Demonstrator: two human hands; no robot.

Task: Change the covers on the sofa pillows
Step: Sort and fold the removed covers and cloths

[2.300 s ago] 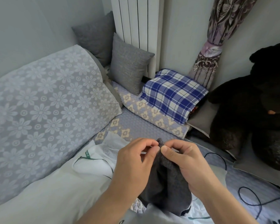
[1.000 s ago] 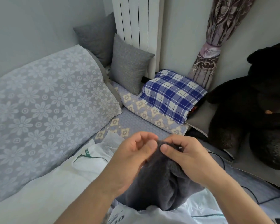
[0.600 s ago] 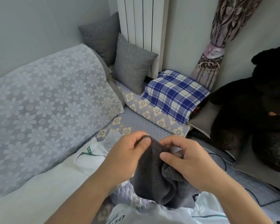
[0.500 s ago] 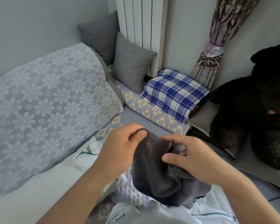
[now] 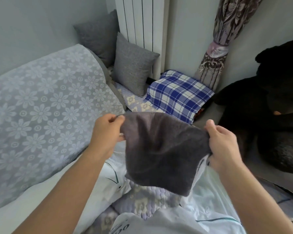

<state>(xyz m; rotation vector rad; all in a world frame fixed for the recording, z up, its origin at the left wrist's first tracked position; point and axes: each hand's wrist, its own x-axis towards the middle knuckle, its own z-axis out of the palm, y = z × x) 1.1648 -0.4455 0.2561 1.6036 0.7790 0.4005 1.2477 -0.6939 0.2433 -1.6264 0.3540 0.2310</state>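
A dark grey pillow cover (image 5: 161, 152) hangs spread flat in front of me. My left hand (image 5: 107, 134) pinches its upper left corner and my right hand (image 5: 222, 142) grips its right edge. Below the cover lies a white pillow insert (image 5: 66, 196) with a green trim line. Two grey pillows stand at the far end of the sofa, one in the corner (image 5: 98, 38) and one in front of it (image 5: 134, 63). A blue and white plaid pillow (image 5: 178, 95) lies beside them.
A large backrest cushion with a pale flower pattern (image 5: 44, 115) fills the left. A big dark plush bear (image 5: 264, 115) sits at the right. A white radiator (image 5: 140, 21) and a tied curtain (image 5: 218, 46) stand against the far wall.
My hands have moved apart and lifted, and the bunched grey cover now hangs stretched open between them.
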